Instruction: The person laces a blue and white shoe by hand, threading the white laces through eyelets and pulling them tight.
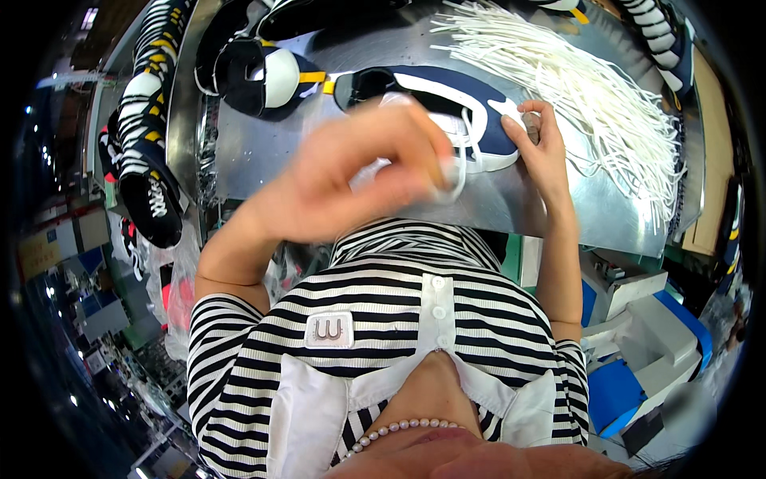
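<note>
A navy and white shoe (427, 77) lies on its side on the metal table, with a white lace (461, 180) looped out of its eyelets. My left hand (371, 164), blurred by motion, is raised close over the shoe's near side. Its thumb and fingers are pinched together on the lace. At the shoe's toe, my right hand (544, 148) holds the end with thumb and curled forefinger. Something small and grey-brown (531, 126) shows between those fingers; I cannot make out what it is. My left hand hides part of the shoe's opening.
A pile of white laces (558, 100) spreads over the right of the metal table (263, 156). Another shoe (279, 77) with a yellow tab stands at the back left. A long row of shoes (144, 120) lines the left side. Grey and blue equipment (638, 343) stands lower right.
</note>
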Motion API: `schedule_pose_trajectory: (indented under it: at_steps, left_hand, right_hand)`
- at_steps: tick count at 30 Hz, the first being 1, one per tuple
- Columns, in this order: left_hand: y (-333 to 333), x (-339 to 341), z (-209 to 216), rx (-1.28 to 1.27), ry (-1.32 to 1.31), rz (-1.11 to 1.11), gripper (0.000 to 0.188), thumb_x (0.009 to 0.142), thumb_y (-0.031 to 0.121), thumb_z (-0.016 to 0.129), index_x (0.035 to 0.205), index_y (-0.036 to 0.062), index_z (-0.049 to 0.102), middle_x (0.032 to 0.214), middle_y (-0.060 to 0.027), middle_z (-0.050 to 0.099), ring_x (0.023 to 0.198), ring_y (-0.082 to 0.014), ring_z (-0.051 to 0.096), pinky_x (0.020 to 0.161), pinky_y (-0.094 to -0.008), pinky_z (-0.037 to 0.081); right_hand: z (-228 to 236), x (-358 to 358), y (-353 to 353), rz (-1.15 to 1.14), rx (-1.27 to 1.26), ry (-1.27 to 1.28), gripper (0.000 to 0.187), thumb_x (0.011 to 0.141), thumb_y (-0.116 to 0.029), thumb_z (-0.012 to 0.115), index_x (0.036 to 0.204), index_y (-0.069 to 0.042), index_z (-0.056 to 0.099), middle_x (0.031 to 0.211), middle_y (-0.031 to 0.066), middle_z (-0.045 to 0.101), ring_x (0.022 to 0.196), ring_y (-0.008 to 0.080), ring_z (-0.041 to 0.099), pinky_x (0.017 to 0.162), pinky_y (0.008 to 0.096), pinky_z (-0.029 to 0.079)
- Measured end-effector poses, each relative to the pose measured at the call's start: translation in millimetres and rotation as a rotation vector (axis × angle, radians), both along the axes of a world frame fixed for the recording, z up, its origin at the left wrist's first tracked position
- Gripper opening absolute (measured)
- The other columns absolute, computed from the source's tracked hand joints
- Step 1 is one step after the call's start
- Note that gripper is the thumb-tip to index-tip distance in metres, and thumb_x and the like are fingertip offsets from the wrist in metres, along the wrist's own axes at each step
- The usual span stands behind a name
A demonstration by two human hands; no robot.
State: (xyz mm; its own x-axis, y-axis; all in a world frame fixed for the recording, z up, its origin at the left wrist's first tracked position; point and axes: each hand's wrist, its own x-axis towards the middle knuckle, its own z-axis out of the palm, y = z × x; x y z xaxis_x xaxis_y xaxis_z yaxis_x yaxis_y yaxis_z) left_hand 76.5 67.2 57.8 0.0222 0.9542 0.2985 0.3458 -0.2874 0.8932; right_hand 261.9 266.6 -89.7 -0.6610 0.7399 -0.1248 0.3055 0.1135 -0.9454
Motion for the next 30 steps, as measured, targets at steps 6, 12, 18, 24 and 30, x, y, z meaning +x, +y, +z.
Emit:
schedule_pose_trajectory:
  at_steps: [6, 12, 18, 24, 30]
  left_hand:
    - [-7, -109, -34, -0.022, -1.46, 0.471, 0.012, 0.096, -0.001, 0.053, 0.103, -0.0102, 0.051, 0.088, -0.0081, 0.05, 0.071, -0.0114, 0.045, 0.062, -0.0232, 0.039]
    - [-121, -251, -55, 0.209, -1.549, 0.763, 0.016, 0.088, -0.017, 0.045, 0.103, -0.0107, 0.048, 0.094, -0.0153, 0.054, 0.073, -0.0187, 0.048, 0.063, -0.0271, 0.041]
    - [-85, -193, -43, 0.219, -1.434, 0.53, 0.012, 0.092, -0.01, 0.048, 0.104, -0.0099, 0.05, 0.09, -0.0112, 0.053, 0.074, -0.0161, 0.049, 0.066, -0.0251, 0.044]
    - [17, 7, -24, 0.034, 0.335, -0.045, 0.006, 0.09, 0.002, 0.062, 0.09, -0.0008, 0.066, 0.106, -0.011, 0.066, 0.087, -0.0169, 0.065, 0.068, -0.0262, 0.052]
    - [50, 3, -47, 0.063, 0.451, 0.31, 0.005, 0.087, 0.002, 0.067, 0.091, -0.0006, 0.066, 0.109, -0.0108, 0.062, 0.087, -0.02, 0.062, 0.077, -0.0299, 0.049]
  right_hand:
    - [-5, 8, -5, 0.0, -0.264, 0.242, 0.034, 0.085, -0.018, 0.078, 0.108, -0.008, 0.055, 0.084, -0.0012, 0.059, 0.076, 0.0059, 0.052, 0.064, 0.0214, 0.04]
    - [2, 25, 4, 0.029, -0.558, 0.277, 0.029, 0.085, -0.017, 0.076, 0.104, -0.012, 0.055, 0.092, -0.0011, 0.059, 0.079, 0.0043, 0.053, 0.065, 0.0183, 0.039]
    - [-1, 28, 15, 0.084, -0.527, 0.137, 0.031, 0.084, -0.021, 0.076, 0.104, -0.012, 0.055, 0.087, -0.003, 0.058, 0.077, 0.0045, 0.051, 0.066, 0.0188, 0.038]
    - [22, 13, 0, 0.14, 0.384, -0.406, 0.06, 0.086, -0.054, 0.067, 0.118, -0.003, 0.06, 0.083, 0.0174, 0.068, 0.076, 0.0302, 0.067, 0.069, 0.0375, 0.051]
    - [26, 21, -5, -0.042, -0.029, 0.197, 0.027, 0.091, -0.018, 0.071, 0.113, -0.002, 0.069, 0.081, 0.0016, 0.066, 0.071, 0.0101, 0.062, 0.065, 0.024, 0.048]
